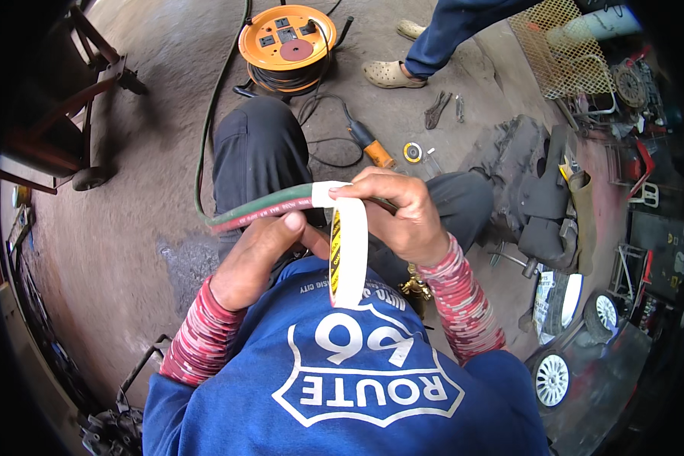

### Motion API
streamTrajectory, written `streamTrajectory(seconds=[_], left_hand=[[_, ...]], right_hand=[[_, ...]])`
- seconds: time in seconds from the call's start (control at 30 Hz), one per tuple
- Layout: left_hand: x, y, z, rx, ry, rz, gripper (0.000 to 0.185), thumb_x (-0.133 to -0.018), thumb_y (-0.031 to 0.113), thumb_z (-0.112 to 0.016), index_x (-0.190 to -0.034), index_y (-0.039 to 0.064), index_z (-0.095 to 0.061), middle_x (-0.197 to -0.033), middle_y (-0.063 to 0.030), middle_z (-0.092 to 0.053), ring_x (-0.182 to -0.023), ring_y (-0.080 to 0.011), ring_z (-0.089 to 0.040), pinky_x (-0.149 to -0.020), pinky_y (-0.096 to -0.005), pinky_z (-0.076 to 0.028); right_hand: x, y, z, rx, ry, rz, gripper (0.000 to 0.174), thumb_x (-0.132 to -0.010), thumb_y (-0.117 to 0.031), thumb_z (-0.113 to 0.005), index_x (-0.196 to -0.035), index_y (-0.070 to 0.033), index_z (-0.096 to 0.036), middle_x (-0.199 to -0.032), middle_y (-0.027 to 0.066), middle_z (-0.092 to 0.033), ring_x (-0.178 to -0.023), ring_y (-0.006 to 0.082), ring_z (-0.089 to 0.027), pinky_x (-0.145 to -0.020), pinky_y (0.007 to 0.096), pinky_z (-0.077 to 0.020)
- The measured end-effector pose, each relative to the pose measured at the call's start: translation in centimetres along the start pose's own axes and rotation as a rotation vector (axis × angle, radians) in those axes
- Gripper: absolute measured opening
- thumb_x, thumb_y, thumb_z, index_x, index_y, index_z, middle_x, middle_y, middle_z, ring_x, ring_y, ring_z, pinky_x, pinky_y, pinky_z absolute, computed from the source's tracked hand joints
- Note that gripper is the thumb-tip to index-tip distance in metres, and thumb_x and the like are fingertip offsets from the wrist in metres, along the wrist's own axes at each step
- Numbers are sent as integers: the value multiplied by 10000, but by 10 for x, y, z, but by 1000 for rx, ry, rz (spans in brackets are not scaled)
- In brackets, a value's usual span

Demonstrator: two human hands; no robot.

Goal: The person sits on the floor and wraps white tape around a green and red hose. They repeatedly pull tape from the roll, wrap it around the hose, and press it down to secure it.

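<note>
A twin welding hose [262, 208], one line green and the other red, crosses in front of me above my lap. White masking tape [322, 194] is wrapped around it near my right hand. The tape's roll [350, 256] hangs below that wrap, its inner core printed yellow and black. My right hand [402, 214] grips the hose at the taped part, its thumb pressed on the tape. Under the hose, my left hand [262, 251] supports it with the thumb along the red line; its fingers are partly hidden. The hose's far end is hidden behind my right hand.
An orange cable reel [288, 37] stands ahead, with an angle grinder [370, 145] and an abrasive disc [412, 152] nearer. Another person's leg [444, 40] is beyond. Pliers [436, 110] lie on the floor. Dark padding [547, 194] is right; a wheeled frame [74, 114] stands left.
</note>
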State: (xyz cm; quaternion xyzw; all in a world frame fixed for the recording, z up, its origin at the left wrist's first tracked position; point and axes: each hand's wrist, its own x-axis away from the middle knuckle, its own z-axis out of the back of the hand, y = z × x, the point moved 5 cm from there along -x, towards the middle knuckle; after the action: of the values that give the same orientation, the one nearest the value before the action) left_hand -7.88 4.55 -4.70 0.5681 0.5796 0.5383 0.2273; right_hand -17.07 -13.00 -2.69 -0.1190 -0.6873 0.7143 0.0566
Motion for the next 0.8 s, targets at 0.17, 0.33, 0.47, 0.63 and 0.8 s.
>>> streamTrajectory(seconds=[0.17, 0.33, 0.47, 0.63, 0.8], left_hand=[[10, 26, 18, -215, 321, -26, 833, -1082, 676, -355, -996, -63, -729, -861, -101, -719, -850, -175, -670, -805, -309, -512], [31, 28, 45, -107, 293, 109, 794, -1069, 686, -397, -1171, -36, -711, -923, -73, -721, -854, -144, -687, -777, -290, -555], [27, 5, 37, 68, 199, 219, 457, -1096, 408, -573, -1143, -29, -700, -927, -55, -696, -752, -111, -647, -699, -270, -540], [9, -10, 19, 207, 184, 174, 378, -1096, 329, -594, -1133, -29, -710, -901, -58, -703, -710, -109, -630, -667, -258, -526], [-11, -21, -3, 219, 153, 124, 327, -1072, 282, -645, -1151, -24, -727, -908, -60, -732, -730, -100, -647, -647, -243, -494]], right_hand=[[-28, -15, -40, 415, 97, -9, 244, -895, -54, -712, -1126, -6, -775, -897, 100, -720, -791, 160, -700, -715, 295, -537], [-40, -13, -69, 329, 19, -32, 292, -898, -24, -564, -1089, -16, -785, -941, 174, -745, -848, 311, -738, -773, 381, -575], [-40, 6, -65, 247, -264, -146, 384, -995, -12, -542, -1349, -32, -689, -1134, 142, -708, -1058, 214, -697, -941, 313, -532], [-25, 23, -29, -153, -237, -433, 577, -1082, -209, -596, -1573, 11, -387, -1143, 52, -647, -940, 84, -611, -828, 249, -526], [0, 32, 11, -311, -257, -818, 409, -1080, -309, -622, -1324, 13, -558, -895, 18, -645, -648, 57, -591, -589, 193, -512]])
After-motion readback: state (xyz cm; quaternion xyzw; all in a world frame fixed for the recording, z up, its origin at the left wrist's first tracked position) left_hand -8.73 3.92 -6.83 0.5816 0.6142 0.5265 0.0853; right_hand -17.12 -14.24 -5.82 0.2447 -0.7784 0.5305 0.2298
